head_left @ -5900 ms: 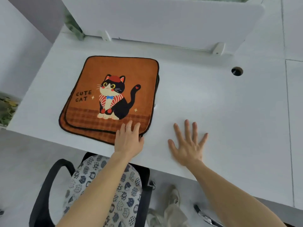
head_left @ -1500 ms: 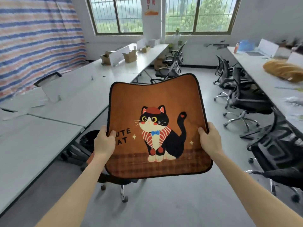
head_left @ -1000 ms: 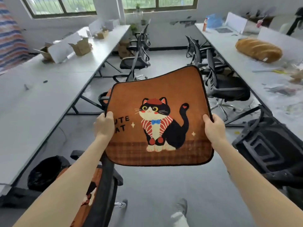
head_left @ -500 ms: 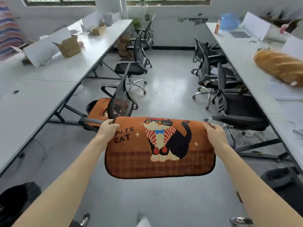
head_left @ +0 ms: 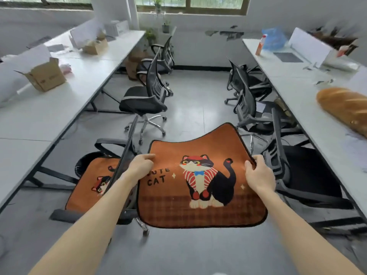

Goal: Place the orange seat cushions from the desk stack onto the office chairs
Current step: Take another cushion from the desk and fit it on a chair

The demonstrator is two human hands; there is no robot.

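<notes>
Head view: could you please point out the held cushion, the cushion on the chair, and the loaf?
Held cushion (head_left: pixel 198 183): head view, cat print.
Chair cushion (head_left: pixel 84 183): head view, orange face.
Loaf (head_left: pixel 345 108): head view, crust middle.

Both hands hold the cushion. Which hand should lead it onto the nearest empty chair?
Probably the right hand: it grips the cushion edge right beside the empty black chair. The left hand is next to the cushioned chair, already done.
</notes>
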